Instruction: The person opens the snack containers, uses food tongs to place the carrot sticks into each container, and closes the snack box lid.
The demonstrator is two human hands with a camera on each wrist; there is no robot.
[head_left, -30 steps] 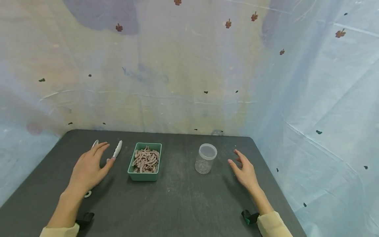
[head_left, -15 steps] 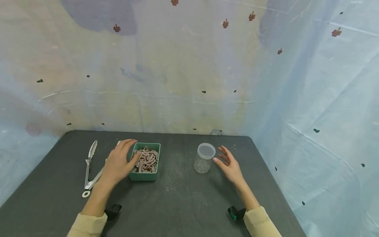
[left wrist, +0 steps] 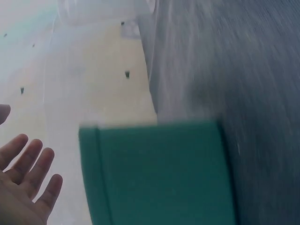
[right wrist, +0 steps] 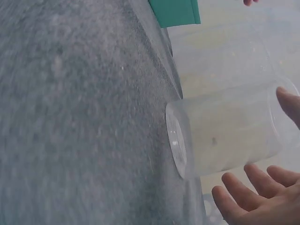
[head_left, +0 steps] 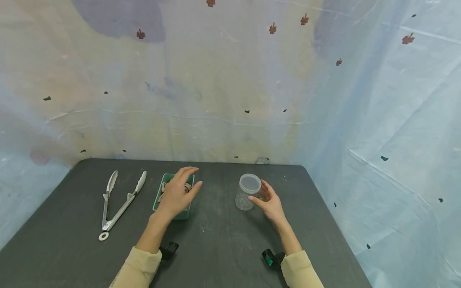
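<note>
A clear plastic jar (head_left: pixel 244 200) with a whitish translucent lid (head_left: pixel 250 183) stands upright on the dark table. Around its right side my right hand (head_left: pixel 270 206) is spread, thumb in front and fingers behind; in the right wrist view the fingers (right wrist: pixel 248 192) look straight and close to the jar wall. My left hand (head_left: pixel 176 196) hovers over the green rectangular tub (head_left: pixel 181 216), fingers extended, holding nothing. Greyish-brown strips (head_left: pixel 163 187) lie in the tub, mostly hidden by that hand. The left wrist view shows the tub's green wall (left wrist: pixel 159 173) beside the open fingers.
Spread metal tongs (head_left: pixel 120 212) with white tips and a ring at the hinge end lie on the left of the table (head_left: pixel 216 256). A patterned plastic sheet (head_left: pixel 209 92) hangs behind and along the sides.
My left hand has moved right, from over the tongs to over the green tub, uncovering the tongs. The right hand has moved left to the jar. Jar and tub stay in place.
</note>
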